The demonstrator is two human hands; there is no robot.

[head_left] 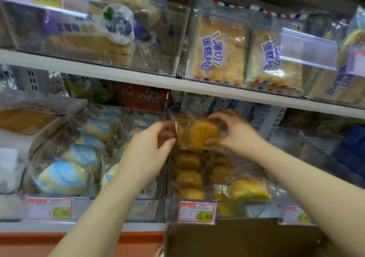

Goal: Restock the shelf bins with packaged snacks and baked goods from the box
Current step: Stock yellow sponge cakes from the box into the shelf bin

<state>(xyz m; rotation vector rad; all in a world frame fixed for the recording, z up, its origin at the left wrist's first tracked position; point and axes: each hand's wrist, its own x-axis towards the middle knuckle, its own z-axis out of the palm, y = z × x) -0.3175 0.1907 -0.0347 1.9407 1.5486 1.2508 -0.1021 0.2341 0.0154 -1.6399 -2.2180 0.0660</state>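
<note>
- Basically, the wrapped bun (203, 133) was up in the air over the rear half of the clear bin (237, 209), between both hands, not yet down on the stocked buns (188, 177).
- R hand (239, 132): fingers (215, 116) over the top edge, thumb under, clamped on the pkt's right side; the bun lay straight left of that palm.
- L hand (150, 148): fingers curled at the wrapper's loose left end, prob. pinching film only. The R hand was nearer the bun itself.
- Pkt's long axis ran side to side, hand to hand; its domed top faced the cam, tipped up on edge.
- Judgement: next move prob. needed it lowered straight down & laid flat.
- Cardboard box (246, 239) sat below the bin front.
</note>
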